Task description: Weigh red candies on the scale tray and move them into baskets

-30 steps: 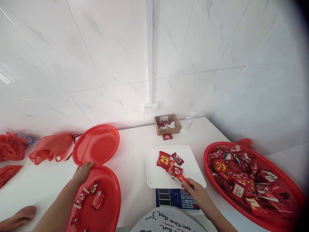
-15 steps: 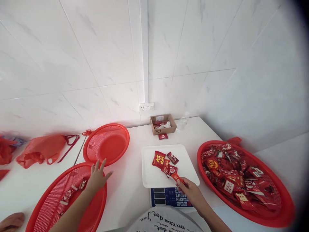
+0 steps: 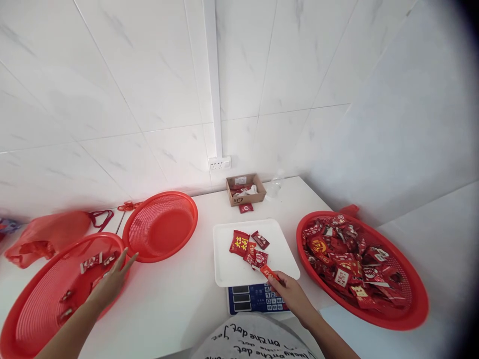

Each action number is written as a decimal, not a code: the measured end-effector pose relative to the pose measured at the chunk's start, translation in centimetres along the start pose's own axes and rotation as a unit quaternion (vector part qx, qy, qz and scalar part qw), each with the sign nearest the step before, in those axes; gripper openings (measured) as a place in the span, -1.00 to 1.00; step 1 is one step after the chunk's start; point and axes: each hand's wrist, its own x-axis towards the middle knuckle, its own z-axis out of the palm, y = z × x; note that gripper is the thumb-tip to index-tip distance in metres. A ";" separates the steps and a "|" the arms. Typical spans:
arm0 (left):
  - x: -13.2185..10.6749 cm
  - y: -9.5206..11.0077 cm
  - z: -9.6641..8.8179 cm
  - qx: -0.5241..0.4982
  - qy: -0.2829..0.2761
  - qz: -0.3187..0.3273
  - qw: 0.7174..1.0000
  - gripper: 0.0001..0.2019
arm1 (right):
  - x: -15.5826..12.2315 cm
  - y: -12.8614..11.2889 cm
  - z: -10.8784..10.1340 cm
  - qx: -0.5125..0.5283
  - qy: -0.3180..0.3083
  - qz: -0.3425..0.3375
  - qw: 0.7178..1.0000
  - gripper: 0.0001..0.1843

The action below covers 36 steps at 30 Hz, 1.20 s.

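Note:
My left hand (image 3: pixel 110 283) is over the right rim of a red plastic basket (image 3: pixel 28 304), fingers spread. Whether it touches the rim, I cannot tell. Several small red-and-white wrapped sweets (image 3: pixel 91 263) lie inside that basket. Between the fingers of my right hand (image 3: pixel 286 290) is a slim red candy packet (image 3: pixel 268 272), held over the front edge of a white tray (image 3: pixel 277 239). Several red packets lie on the tray, among them a large one with yellow characters (image 3: pixel 240 242). The tray rests on a scale with a blue keypad panel (image 3: pixel 258 297).
On the right stands a red basket (image 3: pixel 415 314) heaped with red packets. Another red basket (image 3: pixel 160 227) is at the back left, near a red plastic bag (image 3: pixel 56 232). A small cardboard box (image 3: pixel 247 197) of packets is by the wall, with one packet (image 3: pixel 246 208) before it.
The near left basket has shifted left, and my left hand has moved left and down with it. Another hand at the lower left has left the view. My right hand still holds the packet.

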 end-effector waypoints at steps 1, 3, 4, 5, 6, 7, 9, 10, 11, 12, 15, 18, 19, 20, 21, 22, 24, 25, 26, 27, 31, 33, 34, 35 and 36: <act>0.3 -0.5 0.0 0.017 0.002 0.000 1.000 -0.34 | 0.0 0.1 0.0 0.003 0.002 0.003 1.000 -0.50; 0.8 -0.2 0.2 0.051 0.005 0.005 0.999 -0.35 | 0.0 0.2 0.0 0.010 0.007 0.008 1.000 -0.49; 1.1 0.6 0.4 0.057 0.004 0.014 0.998 -0.36 | 0.0 0.2 0.0 0.012 0.008 0.009 1.000 -0.49; 1.3 1.8 0.7 0.052 -0.003 0.030 0.998 -0.38 | 0.0 0.2 0.0 0.013 0.008 0.008 1.000 -0.49; 1.6 3.2 1.0 0.037 -0.015 0.052 0.998 -0.40 | 0.0 0.1 0.1 0.014 0.007 0.007 1.000 -0.49; 1.8 4.8 1.3 0.014 -0.027 0.076 0.997 -0.41 | 0.0 0.1 0.1 0.015 0.005 0.007 1.000 -0.49; 2.4 8.1 1.8 -0.051 -0.033 0.063 0.996 -0.50 | 0.0 0.0 0.3 0.018 0.002 0.009 1.000 -0.51; 2.7 9.5 2.0 -0.060 -0.028 0.058 0.996 -0.54 | -0.1 0.0 0.4 0.019 0.002 0.008 1.000 -0.53; 3.1 10.7 2.2 -0.068 -0.026 0.059 0.996 -0.58 | -0.1 -0.1 0.4 0.019 0.003 0.007 1.000 -0.54; 3.4 11.8 2.3 -0.075 -0.024 0.062 0.995 -0.60 | -0.1 -0.2 0.5 0.017 0.002 0.005 1.000 -0.55; 4.1 14.0 2.4 -0.093 -0.018 0.082 0.992 -0.63 | 0.0 -0.3 0.4 0.005 0.001 -0.004 1.000 -0.57; 3.9 16.3 1.9 -0.110 0.002 0.091 0.990 -0.61 | 0.1 -0.3 0.3 -0.018 0.010 -0.011 1.000 -0.60; 3.8 17.3 1.7 -0.117 0.010 0.098 0.988 -0.59 | 0.2 -0.2 0.2 -0.031 0.017 -0.012 0.999 -0.61; 3.5 18.5 1.5 -0.124 0.016 0.110 0.986 -0.58 | 0.3 -0.2 0.2 -0.044 0.024 -0.013 0.999 -0.62; 3.3 19.9 1.3 -0.132 0.019 0.129 0.983 -0.57 | 0.4 -0.1 0.2 -0.058 0.033 -0.013 0.998 -0.63; 3.1 21.3 1.1 -0.141 0.016 0.151 0.978 -0.57 | 0.6 -0.2 0.1 -0.071 0.043 -0.015 0.996 -0.63; 2.9 24.5 0.8 -0.159 0.000 0.198 0.967 -0.57 | 1.1 -0.4 0.1 -0.091 0.061 -0.019 0.994 -0.63; 3.0 26.1 0.7 -0.167 -0.008 0.217 0.962 -0.56 | 1.4 -0.5 0.0 -0.097 0.069 -0.020 0.993 -0.63; 3.1 27.7 0.6 -0.173 -0.019 0.234 0.957 -0.55 | 1.7 -0.7 0.0 -0.097 0.073 -0.022 0.992 -0.64; 3.3 29.1 0.5 -0.179 -0.028 0.247 0.952 -0.53 | 2.0 -0.9 -0.1 -0.090 0.074 -0.026 0.993 -0.65; 4.4 33.2 0.5 -0.192 -0.058 0.293 0.935 -0.42 | 3.1 -1.5 -0.5 -0.024 0.066 -0.046 0.996 -0.61; 4.8 34.2 0.6 -0.193 -0.075 0.314 0.927 -0.37 | 3.3 -1.4 -0.6 -0.011 0.076 -0.047 0.996 -0.53; 4.8 34.5 0.8 -0.193 -0.083 0.324 0.922 -0.35 | 3.3 -1.2 -0.6 -0.019 0.087 -0.049 0.995 -0.51; 4.8 34.7 0.9 -0.193 -0.090 0.334 0.918 -0.33 | 3.3 -0.9 -0.6 -0.034 0.097 -0.054 0.993 -0.50; 4.7 34.7 1.1 -0.192 -0.093 0.343 0.915 -0.33 | 3.3 -0.6 -0.6 -0.054 0.106 -0.064 0.991 -0.50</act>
